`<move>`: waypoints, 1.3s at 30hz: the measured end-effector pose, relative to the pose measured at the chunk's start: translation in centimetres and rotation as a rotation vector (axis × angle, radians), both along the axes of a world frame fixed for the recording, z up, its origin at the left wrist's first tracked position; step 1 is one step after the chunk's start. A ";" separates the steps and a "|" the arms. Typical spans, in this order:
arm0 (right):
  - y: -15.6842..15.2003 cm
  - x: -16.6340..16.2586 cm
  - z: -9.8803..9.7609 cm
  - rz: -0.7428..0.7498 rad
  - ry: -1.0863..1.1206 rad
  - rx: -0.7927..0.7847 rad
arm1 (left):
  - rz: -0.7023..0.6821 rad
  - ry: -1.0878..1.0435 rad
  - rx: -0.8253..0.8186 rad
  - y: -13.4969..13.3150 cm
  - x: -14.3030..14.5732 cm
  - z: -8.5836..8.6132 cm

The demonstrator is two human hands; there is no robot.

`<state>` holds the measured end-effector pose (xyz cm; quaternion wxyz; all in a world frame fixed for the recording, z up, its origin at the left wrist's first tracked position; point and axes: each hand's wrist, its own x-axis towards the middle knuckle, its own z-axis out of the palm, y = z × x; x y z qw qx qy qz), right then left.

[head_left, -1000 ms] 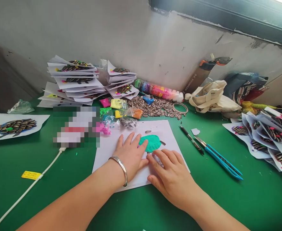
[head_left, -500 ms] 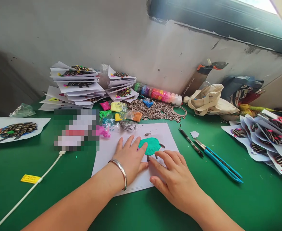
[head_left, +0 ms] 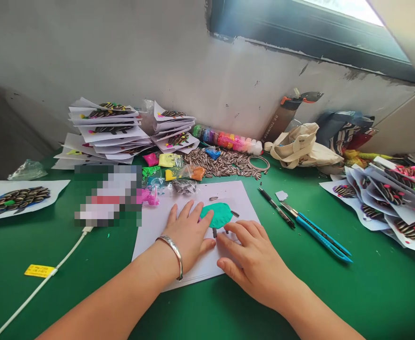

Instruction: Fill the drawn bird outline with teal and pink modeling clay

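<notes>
A flattened teal clay shape lies on a white sheet of paper, with small dark legs below it and a dark tail piece at its right. My left hand, with a silver bangle at the wrist, rests spread on the paper, its index fingertip on the clay's left edge. My right hand has its fingers apart and bent, the fingertips by the dark legs; its fingers partly hide the right leg. A single sunflower seed lies on the paper above the clay.
Beyond the paper are bagged coloured clays, a heap of sunflower seeds and stacked seed pictures. To the right lie a pen, a blue utility knife and more seed pictures. A white cable runs at left.
The view has shifted slightly, so everything on the table appears a little further left. Both hands keep nearly the same place on the paper and clay.
</notes>
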<state>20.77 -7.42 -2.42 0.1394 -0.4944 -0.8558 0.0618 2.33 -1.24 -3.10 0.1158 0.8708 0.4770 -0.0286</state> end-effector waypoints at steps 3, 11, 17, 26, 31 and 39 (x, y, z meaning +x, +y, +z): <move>0.1 -0.1 -0.1 -0.024 0.014 -0.008 | -0.005 0.005 0.004 0.0 0.0 0.0; 0.7 -0.2 -0.9 -0.028 0.051 -0.003 | -0.007 0.010 0.016 0.0 0.0 0.3; 0.9 -0.1 -1.1 -0.050 0.055 0.026 | 0.001 0.044 -0.014 0.1 0.2 0.6; 0.9 0.0 -1.0 -0.012 -0.023 0.021 | -0.006 0.055 -0.005 0.2 0.2 0.5; 0.8 -0.2 -1.0 0.009 -0.023 0.017 | -0.004 0.068 -0.010 0.2 0.1 0.3; 0.9 -0.1 -1.1 -0.002 -0.031 0.003 | -0.004 0.082 -0.007 0.3 0.3 0.5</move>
